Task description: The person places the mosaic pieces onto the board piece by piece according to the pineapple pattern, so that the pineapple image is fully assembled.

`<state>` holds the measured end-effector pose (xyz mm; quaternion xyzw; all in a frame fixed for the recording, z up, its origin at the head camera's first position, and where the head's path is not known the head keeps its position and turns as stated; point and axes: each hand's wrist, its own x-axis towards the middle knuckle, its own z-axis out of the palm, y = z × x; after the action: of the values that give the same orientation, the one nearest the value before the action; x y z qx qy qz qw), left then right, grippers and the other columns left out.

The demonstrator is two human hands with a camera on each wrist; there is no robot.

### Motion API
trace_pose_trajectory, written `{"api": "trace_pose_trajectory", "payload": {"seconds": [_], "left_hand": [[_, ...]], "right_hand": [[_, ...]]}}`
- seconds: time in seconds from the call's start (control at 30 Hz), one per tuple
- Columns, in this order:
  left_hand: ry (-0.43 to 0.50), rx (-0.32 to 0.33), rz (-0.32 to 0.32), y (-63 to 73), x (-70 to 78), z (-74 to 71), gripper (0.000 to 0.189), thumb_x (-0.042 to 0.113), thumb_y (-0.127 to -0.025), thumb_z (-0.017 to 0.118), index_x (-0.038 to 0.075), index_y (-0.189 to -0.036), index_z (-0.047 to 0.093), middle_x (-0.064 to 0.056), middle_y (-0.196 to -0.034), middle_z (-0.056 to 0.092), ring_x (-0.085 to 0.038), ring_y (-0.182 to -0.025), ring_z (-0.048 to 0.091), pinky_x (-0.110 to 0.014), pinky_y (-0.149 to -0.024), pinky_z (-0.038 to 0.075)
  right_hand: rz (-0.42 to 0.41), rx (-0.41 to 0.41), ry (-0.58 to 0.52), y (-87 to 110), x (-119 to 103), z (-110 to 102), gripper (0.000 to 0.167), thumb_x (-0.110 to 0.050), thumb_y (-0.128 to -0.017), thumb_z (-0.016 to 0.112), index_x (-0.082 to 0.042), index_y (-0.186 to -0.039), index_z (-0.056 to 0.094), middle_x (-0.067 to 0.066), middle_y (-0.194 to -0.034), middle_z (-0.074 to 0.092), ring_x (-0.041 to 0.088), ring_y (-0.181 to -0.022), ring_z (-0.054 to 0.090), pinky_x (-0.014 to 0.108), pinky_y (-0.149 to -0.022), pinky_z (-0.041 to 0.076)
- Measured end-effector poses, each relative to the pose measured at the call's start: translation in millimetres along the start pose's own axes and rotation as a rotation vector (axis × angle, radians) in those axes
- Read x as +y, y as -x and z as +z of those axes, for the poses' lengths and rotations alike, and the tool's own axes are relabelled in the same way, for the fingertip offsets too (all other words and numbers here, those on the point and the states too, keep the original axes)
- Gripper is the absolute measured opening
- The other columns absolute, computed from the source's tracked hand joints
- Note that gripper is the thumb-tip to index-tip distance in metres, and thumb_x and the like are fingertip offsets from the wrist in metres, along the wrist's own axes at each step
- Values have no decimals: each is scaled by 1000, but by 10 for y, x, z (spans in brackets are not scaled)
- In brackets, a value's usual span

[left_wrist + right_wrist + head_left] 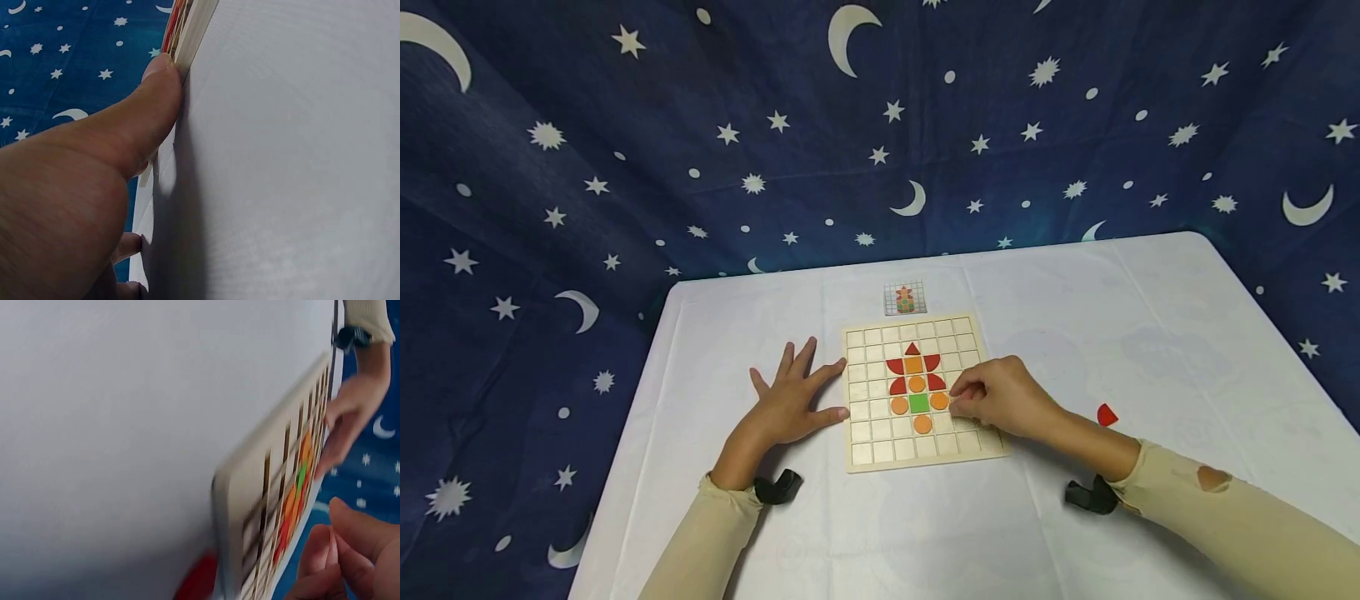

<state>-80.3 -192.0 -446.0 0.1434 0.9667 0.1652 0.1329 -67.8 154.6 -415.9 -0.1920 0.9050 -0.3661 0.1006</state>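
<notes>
A light wooden grid board (868, 454) lies on the white table. On it are red pieces (895, 367), a red triangle (912, 349), an orange square (913, 365), orange discs (922, 424) and a green square (919, 403). My left hand (790, 404) has its fingers spread, thumb and a fingertip touching the board's left edge. Over the board's right side, my right hand (1003, 396) has thumb and fingers drawn together beside the right orange disc (939, 401). Whether a piece is between those fingertips is unclear, also in the right wrist view.
Just behind the board is a small pattern card (905, 297) with a coloured figure on a grid. One loose red piece (1107, 415) lies on the table near my right forearm. Behind the table hangs a dark blue cloth (820, 200) with moons and stars.
</notes>
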Motion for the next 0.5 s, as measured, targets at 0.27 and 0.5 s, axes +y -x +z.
{"api": "trace_pose_trajectory", "payload": {"seconds": [0.27, 0.5], "left_hand": [[6, -8, -5, 2, -4, 12, 84, 66, -84, 72, 36, -156, 42, -15, -173, 6, -49, -157, -5, -90, -101, -7], [8, 3, 0, 4, 2, 19, 84, 65, -84, 73, 35, -156, 43, -16, -173, 7, -50, -157, -4, -90, -101, -8]], "right_hand": [[-77, 0, 109, 140, 356, -477, 13, -17, -82, 87, -20, -93, 82, -16, -85, 73, 4, -76, 59, 26, -67, 52], [-124, -83, 185, 258, 704, -656, 19, -20, -79, 89, -23, -97, 82, -15, -90, 71, 5, -80, 61, 27, -73, 53]]}}
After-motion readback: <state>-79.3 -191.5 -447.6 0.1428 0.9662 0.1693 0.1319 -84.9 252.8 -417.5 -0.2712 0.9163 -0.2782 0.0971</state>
